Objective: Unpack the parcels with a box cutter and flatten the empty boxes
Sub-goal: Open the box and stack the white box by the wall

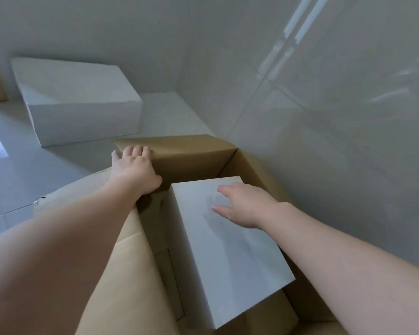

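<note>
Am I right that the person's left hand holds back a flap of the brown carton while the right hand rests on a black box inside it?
Not quite: the box inside is white, not black, as the head view shows. The rest holds: the left hand holds back a flap of the brown carton and the right hand rests on that box.

open brown carton (194, 158) holds a white box (228, 250), seemingly closed.
</note>
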### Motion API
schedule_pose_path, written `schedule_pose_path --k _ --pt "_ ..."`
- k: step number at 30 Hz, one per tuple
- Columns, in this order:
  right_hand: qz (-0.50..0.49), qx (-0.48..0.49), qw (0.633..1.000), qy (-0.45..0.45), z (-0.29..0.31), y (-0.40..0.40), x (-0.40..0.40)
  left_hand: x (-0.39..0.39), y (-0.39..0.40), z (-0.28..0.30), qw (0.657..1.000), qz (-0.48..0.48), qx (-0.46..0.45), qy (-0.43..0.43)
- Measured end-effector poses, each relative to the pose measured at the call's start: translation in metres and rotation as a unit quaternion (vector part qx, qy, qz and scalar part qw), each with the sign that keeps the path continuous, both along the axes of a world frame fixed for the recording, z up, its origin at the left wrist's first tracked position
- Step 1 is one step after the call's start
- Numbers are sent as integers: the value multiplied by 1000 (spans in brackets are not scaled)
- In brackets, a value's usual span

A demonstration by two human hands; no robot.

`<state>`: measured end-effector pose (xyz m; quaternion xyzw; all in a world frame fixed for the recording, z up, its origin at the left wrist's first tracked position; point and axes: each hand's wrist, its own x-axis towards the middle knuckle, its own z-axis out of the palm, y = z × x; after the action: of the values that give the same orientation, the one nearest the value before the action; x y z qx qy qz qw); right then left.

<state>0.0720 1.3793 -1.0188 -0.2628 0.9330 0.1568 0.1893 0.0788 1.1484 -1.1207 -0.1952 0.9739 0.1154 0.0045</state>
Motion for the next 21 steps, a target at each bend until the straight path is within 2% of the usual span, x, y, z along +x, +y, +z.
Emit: schedule_pose_path --k 4,7,10,13,17,21 --pt "-45 22 999 -8 -12 48 2 22 45 -4 1000 -2 -28 -4" --pt "-78 15 997 -19 -29 78 5 54 98 -9 998 8 65 -17" --pt "-108 -20 993 -38 -47 109 7 86 145 -10 983 46 170 -47" --pt "-132 -66 987 -67 -61 134 4 104 175 -10 977 74 172 -102" --pt "-141 -158 971 -110 -75 160 -7 97 191 3 962 155 181 -129" --pt "-150 -201 957 -148 -74 176 -17 100 201 13 946 190 240 -108"
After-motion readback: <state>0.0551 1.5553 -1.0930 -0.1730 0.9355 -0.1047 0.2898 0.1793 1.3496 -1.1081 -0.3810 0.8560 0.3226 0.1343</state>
